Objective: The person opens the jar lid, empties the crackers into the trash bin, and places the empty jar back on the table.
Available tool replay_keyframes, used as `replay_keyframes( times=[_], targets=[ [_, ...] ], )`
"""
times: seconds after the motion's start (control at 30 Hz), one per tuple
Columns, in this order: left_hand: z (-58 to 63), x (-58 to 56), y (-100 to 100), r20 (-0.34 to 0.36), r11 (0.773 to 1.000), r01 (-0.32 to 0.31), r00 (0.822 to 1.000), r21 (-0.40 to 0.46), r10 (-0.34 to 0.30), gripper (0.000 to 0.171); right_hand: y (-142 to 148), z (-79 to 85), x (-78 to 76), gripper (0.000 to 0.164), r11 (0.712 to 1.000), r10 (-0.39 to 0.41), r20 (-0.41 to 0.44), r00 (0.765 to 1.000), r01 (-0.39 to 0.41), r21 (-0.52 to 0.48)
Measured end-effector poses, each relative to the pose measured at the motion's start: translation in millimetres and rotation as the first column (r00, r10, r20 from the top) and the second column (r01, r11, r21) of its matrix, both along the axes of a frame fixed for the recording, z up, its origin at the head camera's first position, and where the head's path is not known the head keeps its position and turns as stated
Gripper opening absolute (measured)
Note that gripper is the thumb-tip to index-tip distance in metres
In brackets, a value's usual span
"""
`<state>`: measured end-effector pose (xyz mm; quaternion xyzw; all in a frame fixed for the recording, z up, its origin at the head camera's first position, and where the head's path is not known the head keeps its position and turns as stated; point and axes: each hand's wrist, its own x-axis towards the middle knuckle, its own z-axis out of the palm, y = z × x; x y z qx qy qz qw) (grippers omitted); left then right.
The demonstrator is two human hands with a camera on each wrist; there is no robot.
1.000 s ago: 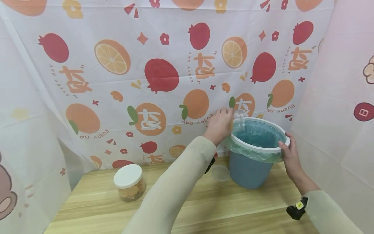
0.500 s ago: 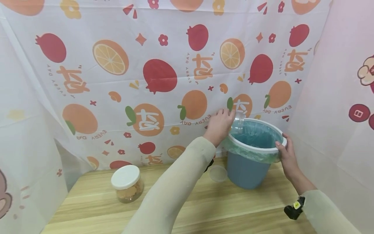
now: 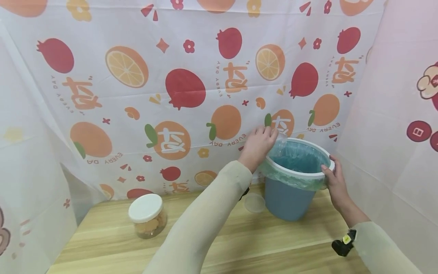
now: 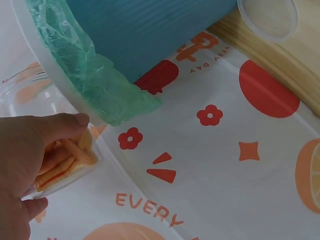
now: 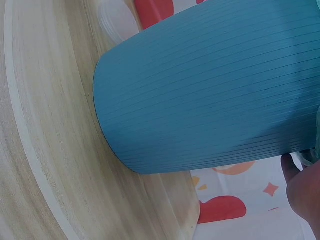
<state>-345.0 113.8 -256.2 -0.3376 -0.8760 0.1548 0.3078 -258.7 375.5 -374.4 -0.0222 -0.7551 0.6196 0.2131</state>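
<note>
In the head view my left hand (image 3: 258,147) grips a clear jar (image 3: 280,144), tipped on its side with its mouth over the left rim of a blue trash can (image 3: 289,199). Yellow-orange pieces (image 4: 67,157) show through the jar's wall near its base in the left wrist view. A green translucent bag (image 4: 92,75) lines the can and folds over its outside, under the white rim (image 3: 306,176). My right hand (image 3: 337,186) holds the rim on the right side, thumb on top and the other fingers mostly hidden behind it. The can stands upright on the table.
A round translucent lid (image 3: 254,203) lies on the wooden table (image 3: 267,243) just left of the can. Farther left stands a white-lidded jar (image 3: 147,216) with orange-brown snacks inside. Fruit-printed curtains (image 3: 184,87) close off the back and sides.
The jar in my left hand tips slightly further toward the can and looks blurred now. The head view has shifted slightly. My right hand keeps its hold on the rim.
</note>
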Motion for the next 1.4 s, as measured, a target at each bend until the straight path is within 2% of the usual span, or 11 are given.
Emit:
replay_keyframes(
  times=[0.3,0.53,0.7,0.93,1.1,1.2,1.4],
  targets=[
    [1.9,0.7,2.4,-0.075,0.996,0.013,0.997,-0.086,-0.020,0.061,-2.1,0.9,-0.4,0.065,1.000,-0.009,0.005,1.000,0.009,0.008],
    [2.5,2.6,7.0,-0.111,0.982,-0.013,0.994,-0.187,-0.008,0.076,-3.6,2.4,-0.3,0.066,1.000,-0.008,0.029,1.000,0.008,0.011],
    [1.1,2.5,11.3,-0.148,0.974,-0.004,0.989,-0.228,-0.031,0.087,-3.1,1.5,-1.2,0.067,1.000,-0.027,0.043,0.999,0.027,0.016],
    [1.1,3.0,14.1,-0.264,0.963,0.024,0.960,-0.267,-0.097,0.085,-0.2,0.2,-1.8,0.065,0.999,-0.025,0.041,0.999,0.024,0.022],
    [0.8,2.6,15.7,-0.313,0.956,0.045,0.940,-0.288,-0.138,0.080,0.5,0.2,-1.1,0.064,0.999,-0.025,0.029,0.999,0.024,0.023],
    [2.0,2.3,17.6,-0.318,0.941,0.048,0.935,-0.336,-0.161,0.079,-0.1,0.5,-1.6,0.063,1.000,-0.022,0.023,0.999,0.021,0.019],
    [8.6,4.5,21.2,-0.299,0.877,0.023,0.935,-0.480,-0.188,0.085,-1.1,0.5,-4.0,0.063,1.000,-0.024,0.013,1.000,0.024,0.004]
  ],
)
